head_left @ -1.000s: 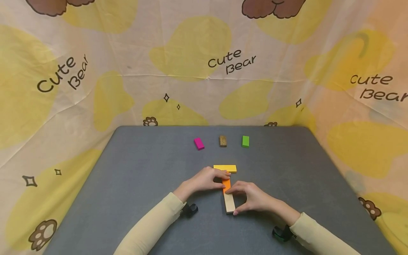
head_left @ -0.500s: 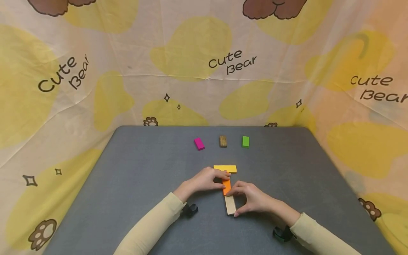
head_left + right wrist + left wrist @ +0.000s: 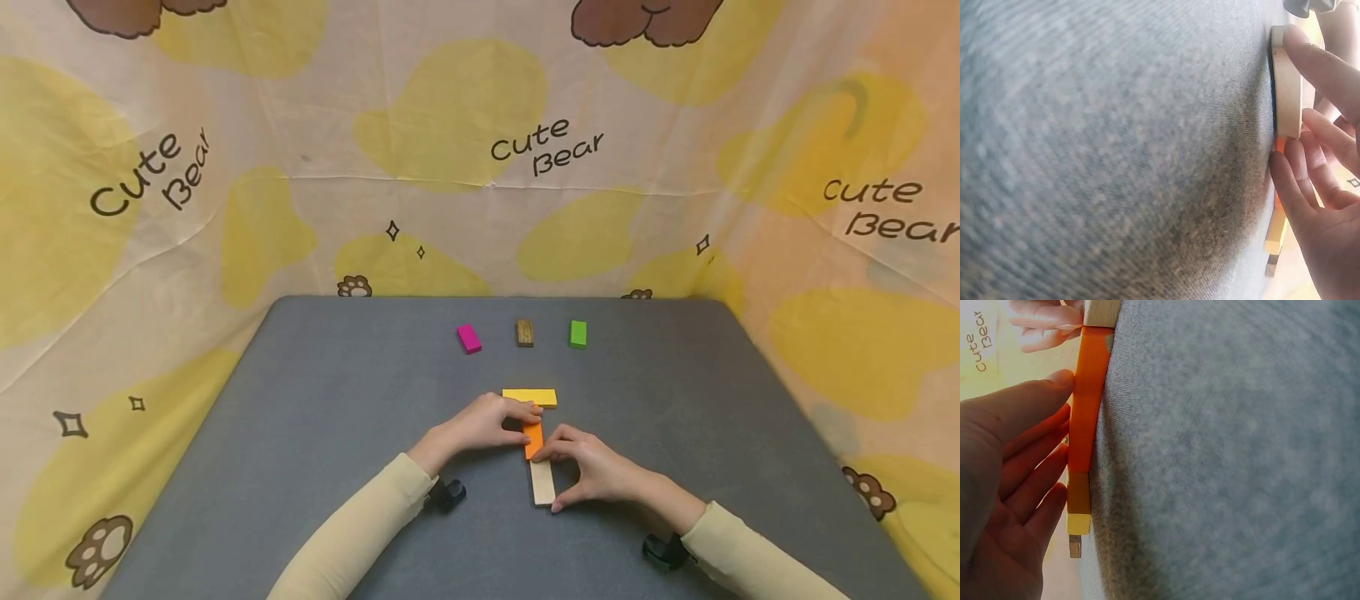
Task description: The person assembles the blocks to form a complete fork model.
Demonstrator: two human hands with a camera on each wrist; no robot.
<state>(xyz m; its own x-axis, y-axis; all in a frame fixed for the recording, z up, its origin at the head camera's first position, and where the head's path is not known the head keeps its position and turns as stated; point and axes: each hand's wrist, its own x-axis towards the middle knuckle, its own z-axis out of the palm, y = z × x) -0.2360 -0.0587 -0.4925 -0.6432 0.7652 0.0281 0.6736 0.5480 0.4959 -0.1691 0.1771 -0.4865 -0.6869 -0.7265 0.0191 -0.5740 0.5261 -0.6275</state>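
On the grey table an orange block (image 3: 533, 443) and a pale wooden block (image 3: 542, 485) lie end to end. A yellow block (image 3: 529, 395) lies crosswise at the orange block's far end. My left hand (image 3: 483, 421) holds the orange block with thumb and fingertips, partly covering it. My right hand (image 3: 600, 467) pinches the pale block lengthwise, thumb at the near end and fingertips by the joint with the orange one. In the left wrist view the orange block (image 3: 1088, 400) meets the pale block (image 3: 1102, 312). The right wrist view shows my thumb on the pale block's end (image 3: 1278, 36).
Toward the table's back edge lie a magenta block (image 3: 468, 338), a brown wood-grain block (image 3: 524, 333) and a green block (image 3: 577, 334), spaced apart in a row. A printed cloth (image 3: 450, 167) hangs behind and around the table (image 3: 337, 358).
The pale block has shifted slightly toward me and turned straighter, with my right hand's fingertips on it. More of the orange block's near end shows. My left hand has stayed in place.
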